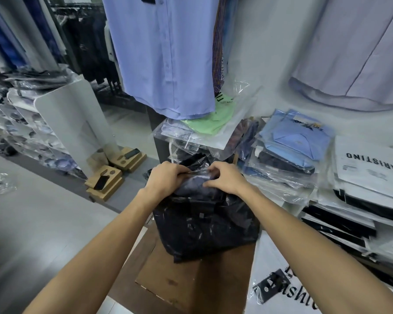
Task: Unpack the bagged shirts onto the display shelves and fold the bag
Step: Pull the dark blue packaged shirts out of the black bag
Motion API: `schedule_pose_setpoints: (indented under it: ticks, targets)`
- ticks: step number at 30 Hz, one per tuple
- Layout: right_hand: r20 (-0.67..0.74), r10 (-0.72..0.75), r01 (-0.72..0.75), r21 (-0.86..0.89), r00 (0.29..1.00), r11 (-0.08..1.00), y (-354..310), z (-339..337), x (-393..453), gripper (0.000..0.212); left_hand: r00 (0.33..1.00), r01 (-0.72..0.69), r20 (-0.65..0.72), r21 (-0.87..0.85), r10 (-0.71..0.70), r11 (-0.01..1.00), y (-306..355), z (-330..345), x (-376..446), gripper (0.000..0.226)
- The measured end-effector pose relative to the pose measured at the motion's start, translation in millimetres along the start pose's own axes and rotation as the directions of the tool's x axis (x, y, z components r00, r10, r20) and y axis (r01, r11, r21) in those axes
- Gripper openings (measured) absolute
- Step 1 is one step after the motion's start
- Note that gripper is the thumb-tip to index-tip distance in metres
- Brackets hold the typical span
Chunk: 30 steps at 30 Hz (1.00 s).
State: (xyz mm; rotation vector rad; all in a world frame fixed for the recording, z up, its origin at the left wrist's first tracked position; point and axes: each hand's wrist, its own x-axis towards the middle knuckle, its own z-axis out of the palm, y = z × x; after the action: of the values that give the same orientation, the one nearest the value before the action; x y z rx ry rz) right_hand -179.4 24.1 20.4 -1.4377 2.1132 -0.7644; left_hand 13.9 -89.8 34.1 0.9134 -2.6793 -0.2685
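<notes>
A bulging black plastic bag [204,225] stands on a brown cardboard box [191,279] in front of me. At its open mouth lies a dark blue shirt in a clear wrapper [194,185]. My left hand [167,179] and my right hand [225,179] both pinch the wrapper's top edge, fingers closed, close together. Behind and to the right, the display shelf [288,203] carries stacks of packaged shirts [288,143], blue ones on top. The rest of the bag's contents is hidden.
A light blue shirt [166,53] hangs right above the bag, a pale shirt [359,46] at upper right. A green packaged shirt [209,121] lies on a stand behind. White branded bags [370,166] sit at right. Cardboard boxes [114,175] and a white panel [70,123] stand on the floor at left.
</notes>
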Motion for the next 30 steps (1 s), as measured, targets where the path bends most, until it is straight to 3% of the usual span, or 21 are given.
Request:
schedule_pose_setpoints:
  ticks: [5,7,9,12,14,16,18,19,20,22,24,26,29,30]
  targets:
    - [0.082,-0.028,0.024,0.047,0.996,0.999,-7,-8,-4,0.035,0.966,-0.149,-0.231,-0.122,0.118,0.981,22,-42,-3,0.031]
    - [0.097,-0.068,0.053,0.148,0.993,0.988,-13,-13,-8,0.037,0.948,-0.172,-0.291,-0.141,0.125,0.975,33,-65,-1,0.034]
    - [0.060,-0.050,0.031,0.289,0.997,0.957,-18,-22,-10,0.049,0.957,-0.109,-0.288,-0.231,0.039,0.967,38,-87,6,0.035]
    - [-0.056,-0.012,0.036,0.460,0.998,0.887,-29,-42,-17,0.019,0.952,-0.026,-0.302,-0.228,-0.045,0.973,40,-117,10,0.051]
    - [-0.107,0.006,0.055,0.560,0.994,0.827,-35,-59,-22,0.014,0.942,-0.006,-0.326,-0.265,-0.083,0.964,42,-129,10,0.054]
    - [-0.174,0.026,0.088,0.615,0.984,0.783,-42,-78,-27,0.013,0.923,0.039,-0.288,-0.591,-0.255,0.806,49,-136,10,0.051]
    - [-0.273,0.080,0.119,0.642,0.959,0.757,-47,-98,-24,0.022,0.883,0.123,-0.134,-0.859,-0.451,0.497,52,-139,15,0.054]
    - [-0.323,0.100,0.136,0.634,0.941,0.761,-52,-110,-24,0.030,0.869,0.177,-0.045,-0.901,-0.492,0.395,51,-139,17,0.059]
    - [-0.367,0.113,0.151,0.617,0.924,0.772,-55,-119,-23,0.045,0.864,0.245,0.029,-0.896,-0.502,0.370,50,-137,19,0.063]
    - [-0.439,0.114,0.179,0.571,0.891,0.801,-60,-138,-21,0.074,0.853,0.390,0.152,-0.821,-0.500,0.416,47,-127,22,0.070]
    - [-0.483,0.082,0.228,0.547,0.872,0.805,-69,-154,-25,0.059,0.829,0.497,0.325,-0.802,-0.456,0.331,51,-119,24,0.078]
    - [-0.484,0.029,0.265,0.525,0.874,0.809,-77,-167,-32,0.042,0.815,0.553,0.506,-0.825,-0.284,0.118,59,-117,26,0.085]
    - [-0.443,-0.129,0.324,0.400,0.887,0.857,-76,-177,-49,0.067,0.825,0.555,0.561,-0.827,-0.074,-0.089,64,-113,35,0.088]
    - [-0.411,-0.201,0.354,0.340,0.889,0.871,-73,-177,-55,0.059,0.824,0.561,0.567,-0.820,-0.021,-0.116,68,-114,36,0.090]
